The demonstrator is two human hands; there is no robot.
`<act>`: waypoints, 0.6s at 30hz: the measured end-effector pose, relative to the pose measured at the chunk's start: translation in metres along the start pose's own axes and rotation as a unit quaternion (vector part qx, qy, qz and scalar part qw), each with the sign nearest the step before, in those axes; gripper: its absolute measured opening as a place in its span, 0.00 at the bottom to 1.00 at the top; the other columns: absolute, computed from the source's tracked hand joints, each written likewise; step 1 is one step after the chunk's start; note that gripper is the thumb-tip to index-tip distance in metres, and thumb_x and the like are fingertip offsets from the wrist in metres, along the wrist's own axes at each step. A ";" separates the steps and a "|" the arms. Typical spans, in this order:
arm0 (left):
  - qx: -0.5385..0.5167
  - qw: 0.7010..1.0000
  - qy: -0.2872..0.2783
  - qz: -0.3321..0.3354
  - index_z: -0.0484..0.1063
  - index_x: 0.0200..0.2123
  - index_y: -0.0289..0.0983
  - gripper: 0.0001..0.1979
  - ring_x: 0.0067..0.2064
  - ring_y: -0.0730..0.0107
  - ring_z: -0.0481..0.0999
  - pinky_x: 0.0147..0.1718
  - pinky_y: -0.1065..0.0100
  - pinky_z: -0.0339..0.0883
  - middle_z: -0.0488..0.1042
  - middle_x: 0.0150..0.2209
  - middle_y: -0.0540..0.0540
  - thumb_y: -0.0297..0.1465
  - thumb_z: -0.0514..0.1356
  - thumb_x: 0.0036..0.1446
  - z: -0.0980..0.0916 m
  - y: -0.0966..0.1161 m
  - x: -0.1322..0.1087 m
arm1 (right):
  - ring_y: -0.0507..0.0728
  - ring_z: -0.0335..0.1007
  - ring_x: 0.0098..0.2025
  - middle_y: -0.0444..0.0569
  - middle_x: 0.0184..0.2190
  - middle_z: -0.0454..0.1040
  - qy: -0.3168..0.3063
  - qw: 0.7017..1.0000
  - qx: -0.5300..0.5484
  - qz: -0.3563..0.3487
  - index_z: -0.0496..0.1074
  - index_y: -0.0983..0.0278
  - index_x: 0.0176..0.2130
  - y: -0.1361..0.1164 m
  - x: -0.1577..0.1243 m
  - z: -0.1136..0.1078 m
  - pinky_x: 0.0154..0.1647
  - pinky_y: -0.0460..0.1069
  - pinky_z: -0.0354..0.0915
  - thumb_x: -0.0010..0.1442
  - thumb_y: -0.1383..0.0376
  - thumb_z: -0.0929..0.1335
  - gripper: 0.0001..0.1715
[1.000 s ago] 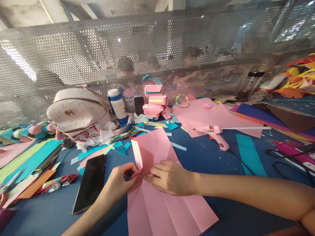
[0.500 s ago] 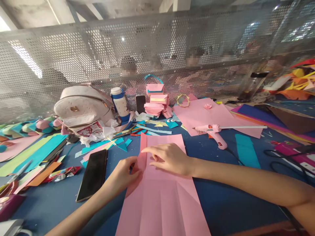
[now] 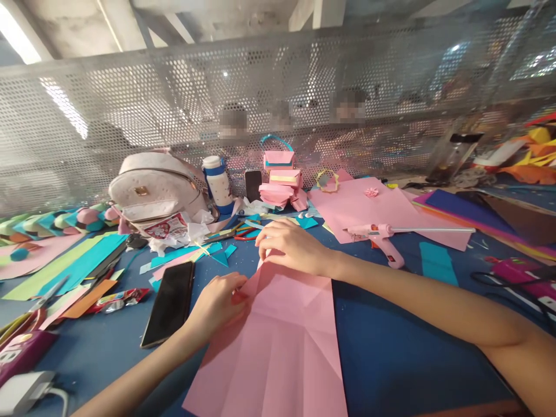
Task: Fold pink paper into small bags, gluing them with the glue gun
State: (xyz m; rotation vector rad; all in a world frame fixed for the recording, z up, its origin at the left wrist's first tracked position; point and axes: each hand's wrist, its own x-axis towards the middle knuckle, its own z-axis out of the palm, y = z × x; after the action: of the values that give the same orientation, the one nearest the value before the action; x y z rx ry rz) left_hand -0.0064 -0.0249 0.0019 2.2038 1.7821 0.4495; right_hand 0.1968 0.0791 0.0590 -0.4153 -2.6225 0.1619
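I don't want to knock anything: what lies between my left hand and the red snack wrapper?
In the head view, a black smartphone lies screen-up between your left hand and the red snack wrapper.

The sheet lies between phone and glue gun. Farther back, the bottle stands right of the backpack.

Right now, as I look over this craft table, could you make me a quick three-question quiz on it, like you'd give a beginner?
1. True or false: the glue gun lies farther right than the left hand and the right hand.
2. Which stands beside the backpack?
A) a lamp
B) a bottle
C) a teapot
3. Fill the gap: both hands are touching a sheet of ____ paper.

Key: 1 true; 2 B; 3 pink.
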 end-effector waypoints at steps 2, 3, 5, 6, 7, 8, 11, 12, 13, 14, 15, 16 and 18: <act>0.002 1.000 0.001 0.001 0.61 0.23 0.38 0.05 0.29 0.71 0.65 0.29 0.70 0.51 0.67 0.26 0.52 0.24 0.53 0.47 0.001 0.003 0.000 | 0.54 0.66 0.46 0.43 0.41 0.75 -0.011 1.000 0.009 -0.017 0.75 0.61 0.31 0.000 -0.003 -0.001 0.51 0.52 0.56 0.59 0.68 0.70 0.04; 0.001 1.000 0.001 0.000 0.61 0.23 0.38 0.05 0.30 0.71 0.66 0.30 0.70 0.51 0.68 0.26 0.52 0.23 0.53 0.48 0.000 0.005 0.000 | 0.54 0.66 0.46 0.43 0.40 0.76 -0.019 0.999 0.011 -0.024 0.75 0.61 0.31 0.000 -0.004 -0.002 0.51 0.52 0.56 0.60 0.68 0.70 0.04; -0.003 1.000 -0.003 -0.005 0.63 0.24 0.39 0.05 0.30 0.70 0.67 0.31 0.70 0.51 0.69 0.26 0.52 0.24 0.53 0.49 0.000 0.007 0.000 | 0.53 0.66 0.45 0.42 0.39 0.76 -0.033 0.999 0.014 -0.030 0.75 0.61 0.33 -0.001 -0.006 -0.005 0.51 0.52 0.56 0.61 0.67 0.69 0.04; -0.002 1.000 -0.005 -0.007 0.64 0.24 0.39 0.05 0.31 0.70 0.68 0.32 0.69 0.51 0.70 0.26 0.52 0.25 0.54 0.50 0.000 0.008 0.000 | 0.53 0.66 0.46 0.42 0.39 0.76 -0.037 0.999 0.014 -0.031 0.75 0.60 0.33 -0.001 -0.006 -0.006 0.51 0.52 0.56 0.61 0.67 0.69 0.04; 0.003 1.000 -0.006 -0.008 0.64 0.24 0.39 0.05 0.30 0.70 0.68 0.32 0.69 0.51 0.70 0.26 0.52 0.26 0.54 0.50 0.000 0.008 0.001 | 0.54 0.66 0.46 0.42 0.39 0.76 -0.038 0.999 0.014 -0.033 0.75 0.60 0.33 -0.001 -0.007 -0.008 0.52 0.52 0.56 0.61 0.66 0.69 0.04; 0.012 1.000 -0.007 -0.006 0.64 0.24 0.39 0.05 0.30 0.70 0.67 0.32 0.69 0.51 0.69 0.25 0.52 0.26 0.55 0.50 0.000 0.008 0.002 | 0.54 0.66 0.47 0.42 0.40 0.76 -0.039 0.999 0.014 -0.033 0.74 0.60 0.33 -0.001 -0.006 -0.009 0.53 0.53 0.55 0.62 0.66 0.69 0.04; 0.042 0.999 -0.005 0.015 0.62 0.21 0.38 0.08 0.28 0.71 0.67 0.31 0.68 0.50 0.68 0.23 0.53 0.26 0.55 0.51 0.003 0.007 0.003 | 0.56 0.66 0.52 0.44 0.46 0.75 -0.022 1.000 0.012 0.008 0.73 0.59 0.41 0.001 -0.008 -0.013 0.56 0.53 0.56 0.60 0.67 0.69 0.07; 0.051 0.998 -0.002 0.024 0.63 0.21 0.38 0.09 0.28 0.71 0.67 0.32 0.68 0.50 0.68 0.23 0.53 0.25 0.55 0.51 0.003 0.006 0.003 | 0.56 0.66 0.53 0.45 0.49 0.74 -0.013 0.999 0.009 0.044 0.71 0.59 0.45 0.003 -0.009 -0.014 0.55 0.53 0.57 0.58 0.67 0.70 0.13; 0.060 0.998 0.001 0.034 0.64 0.21 0.38 0.08 0.29 0.70 0.68 0.33 0.67 0.50 0.70 0.24 0.53 0.25 0.55 0.51 0.004 0.006 0.003 | 0.57 0.66 0.53 0.46 0.51 0.73 -0.009 0.996 0.009 0.089 0.69 0.58 0.50 0.006 -0.010 -0.015 0.53 0.52 0.59 0.57 0.66 0.71 0.20; 0.071 0.997 0.006 0.044 0.66 0.22 0.38 0.08 0.30 0.69 0.69 0.33 0.67 0.50 0.71 0.25 0.52 0.25 0.55 0.52 0.004 0.006 0.002 | 0.58 0.67 0.53 0.47 0.52 0.72 -0.013 0.990 0.014 0.137 0.66 0.58 0.54 0.009 -0.012 -0.017 0.49 0.51 0.61 0.56 0.65 0.71 0.26; 0.085 0.995 0.011 0.053 0.68 0.23 0.39 0.07 0.31 0.69 0.70 0.34 0.66 0.51 0.72 0.26 0.52 0.25 0.56 0.53 0.004 0.007 0.001 | 0.58 0.69 0.50 0.47 0.52 0.73 -0.025 0.983 0.023 0.183 0.64 0.57 0.55 0.014 -0.014 -0.018 0.45 0.51 0.62 0.55 0.63 0.71 0.29; 0.100 0.993 0.016 0.062 0.69 0.24 0.39 0.07 0.31 0.68 0.70 0.34 0.66 0.50 0.72 0.26 0.52 0.26 0.56 0.53 0.004 0.008 0.000 | 0.57 0.71 0.46 0.46 0.49 0.75 -0.048 0.974 0.037 0.221 0.64 0.57 0.55 0.019 -0.016 -0.020 0.41 0.49 0.63 0.54 0.62 0.71 0.29; 0.130 0.987 0.027 0.085 0.69 0.24 0.39 0.08 0.32 0.67 0.70 0.33 0.64 0.50 0.72 0.26 0.51 0.27 0.57 0.55 0.004 0.012 -0.003 | 0.55 0.72 0.38 0.44 0.40 0.78 -0.110 0.957 0.060 0.260 0.70 0.59 0.48 0.030 -0.020 -0.023 0.34 0.47 0.60 0.55 0.60 0.70 0.20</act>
State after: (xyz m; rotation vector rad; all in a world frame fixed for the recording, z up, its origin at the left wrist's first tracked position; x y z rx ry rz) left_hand 0.0051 -0.0301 0.0024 2.5591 1.7744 0.3308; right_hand 0.2318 0.1018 0.0646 -1.0931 -2.6338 0.5652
